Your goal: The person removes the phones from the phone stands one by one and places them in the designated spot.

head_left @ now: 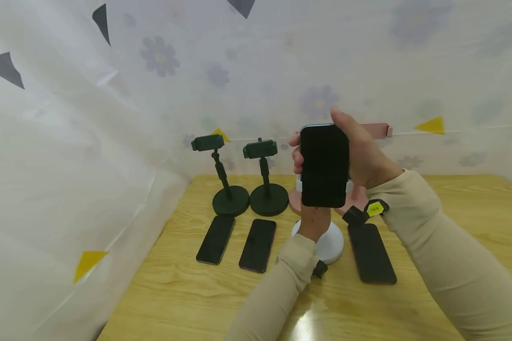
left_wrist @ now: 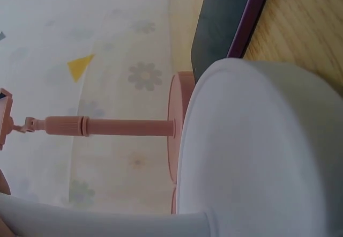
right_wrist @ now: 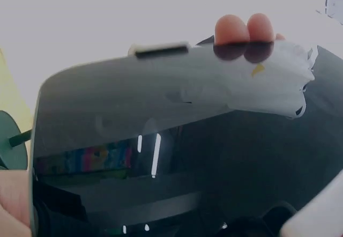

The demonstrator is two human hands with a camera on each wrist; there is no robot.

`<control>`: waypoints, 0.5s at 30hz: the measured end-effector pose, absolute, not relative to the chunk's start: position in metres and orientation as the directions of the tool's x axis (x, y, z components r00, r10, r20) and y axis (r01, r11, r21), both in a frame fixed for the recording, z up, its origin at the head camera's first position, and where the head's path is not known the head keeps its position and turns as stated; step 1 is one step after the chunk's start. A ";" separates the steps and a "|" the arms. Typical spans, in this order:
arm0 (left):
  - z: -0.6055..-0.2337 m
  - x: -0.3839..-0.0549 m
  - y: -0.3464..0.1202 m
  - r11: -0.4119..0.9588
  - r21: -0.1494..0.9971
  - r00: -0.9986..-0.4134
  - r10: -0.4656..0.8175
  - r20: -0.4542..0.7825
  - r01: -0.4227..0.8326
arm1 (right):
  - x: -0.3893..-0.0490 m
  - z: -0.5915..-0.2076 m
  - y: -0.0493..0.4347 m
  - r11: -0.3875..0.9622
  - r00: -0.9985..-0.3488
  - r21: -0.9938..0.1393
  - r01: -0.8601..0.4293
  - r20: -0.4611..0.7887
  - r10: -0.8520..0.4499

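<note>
My right hand (head_left: 362, 154) grips a black-screened phone (head_left: 325, 166) upright, thumb along the near side and fingers wrapped round its far edge. White clamp ends (head_left: 349, 186) of a white phone stand show at both sides of the phone. Beneath the phone, my left hand (head_left: 316, 219) holds the stand's upper part, partly hidden behind the screen. The left wrist view has the stand's white pole (left_wrist: 107, 222) rising from its round base (left_wrist: 257, 146). In the right wrist view, fingertips (right_wrist: 231, 30) curl over the phone's edge and the glossy screen (right_wrist: 161, 156) carries reflections.
Two dark green phone stands (head_left: 230, 201) are at the back left of the wooden table (head_left: 175, 303). Two pink stands (head_left: 377, 130) are behind my hands. Phones lie flat in front: two (head_left: 215, 240) on the left, one (head_left: 372, 253) on the right. A patterned curtain (head_left: 264, 61) hangs behind.
</note>
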State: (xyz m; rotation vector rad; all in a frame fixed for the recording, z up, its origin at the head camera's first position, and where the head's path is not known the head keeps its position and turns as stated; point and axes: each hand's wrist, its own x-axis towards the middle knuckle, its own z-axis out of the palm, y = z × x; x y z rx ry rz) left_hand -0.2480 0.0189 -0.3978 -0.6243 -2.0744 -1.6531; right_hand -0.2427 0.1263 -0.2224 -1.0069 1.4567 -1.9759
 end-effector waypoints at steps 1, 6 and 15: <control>-0.397 -0.248 0.020 0.183 0.796 -0.816 0.094 0.570 0.577 | -0.242 -0.222 0.127 -0.293 -0.621 -0.955 -0.045 0.257 -0.740; -0.396 -0.250 0.020 0.099 0.799 -0.804 0.121 0.582 0.593 | -0.239 -0.217 0.127 -0.229 -0.642 -0.973 -0.040 0.200 -0.740; -0.399 -0.249 0.018 0.084 0.817 -0.818 0.142 0.557 0.571 | -0.236 -0.217 0.126 -0.282 -0.629 -0.959 -0.026 0.235 -0.741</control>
